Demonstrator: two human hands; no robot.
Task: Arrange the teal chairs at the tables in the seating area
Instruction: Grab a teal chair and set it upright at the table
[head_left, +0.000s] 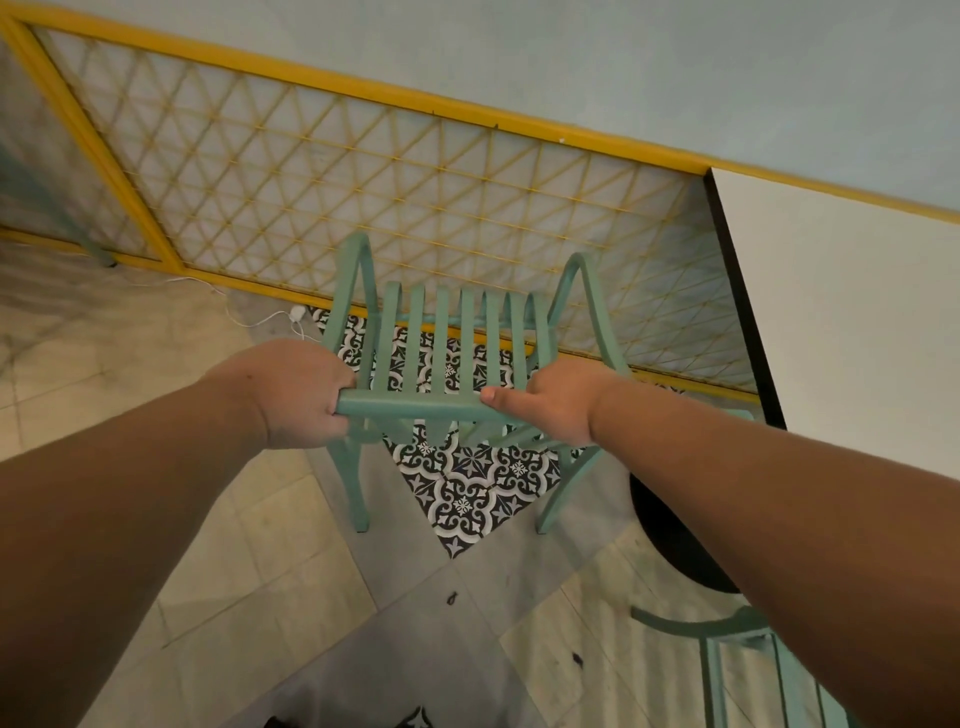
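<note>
While both forearms reach forward and down, the two hands hold one teal chair (448, 338) by the top rail (415, 406) of its back.

Left hand (296, 397): at the left end of the rail. Its fingers are curled round the rail and the back of the hand faces the camera.

Right hand (553, 402): at the right end of the rail. The thumb (496, 396) lies along the rail, pointing left. The other fingers pass behind the rail and are hidden, so I cannot tell how they lie. The thumb is pressed to the rail.

Chair position: it is seen from behind and above, with the slatted seat beyond the rail and an arched armrest on each side. The two rear legs reach down beside a patch of black-and-white patterned tiles (462, 491). I cannot tell whether the feet touch the floor. The front of the chair faces a yellow lattice panel (363, 182), close to it. A white table (857, 322) with a dark edge lies to the right of the chair, near but apart, and its black base (670, 535) sits on the floor below.

Other items: a second teal chair (696, 627) is at the lower right, partly covered by the right forearm. A white cable (249, 319) lies on the floor left of the held chair. Beige floor tiles (249, 551) surround the patterned patch.
</note>
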